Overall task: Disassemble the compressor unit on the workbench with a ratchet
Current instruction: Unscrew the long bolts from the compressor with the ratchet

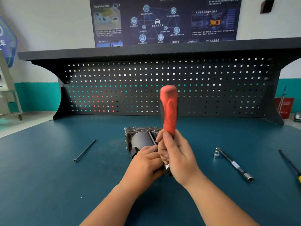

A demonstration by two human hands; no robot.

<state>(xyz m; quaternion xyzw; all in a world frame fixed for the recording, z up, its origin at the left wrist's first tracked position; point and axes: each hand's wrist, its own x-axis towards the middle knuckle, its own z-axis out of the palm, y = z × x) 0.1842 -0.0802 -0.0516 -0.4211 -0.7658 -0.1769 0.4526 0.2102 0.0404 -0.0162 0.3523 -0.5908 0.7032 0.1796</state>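
Observation:
The compressor unit (141, 139), a dark cylinder with a grey cast end plate, lies on the blue workbench (48, 176) at the centre. My left hand (145, 162) grips its near end. My right hand (176, 154) holds the ratchet (169, 110) by the lower part of its red handle, which stands nearly upright and blurred. The ratchet's metal head shows just below my right hand at the unit's near end. A long bolt runs along the top of the cylinder.
A loose long bolt (85, 150) lies left of the unit. To the right lie an extension bar with a socket (232, 163) and, at the edge, a dark tool with a yellow handle (291, 165). A perforated back panel (211, 88) rises behind the bench.

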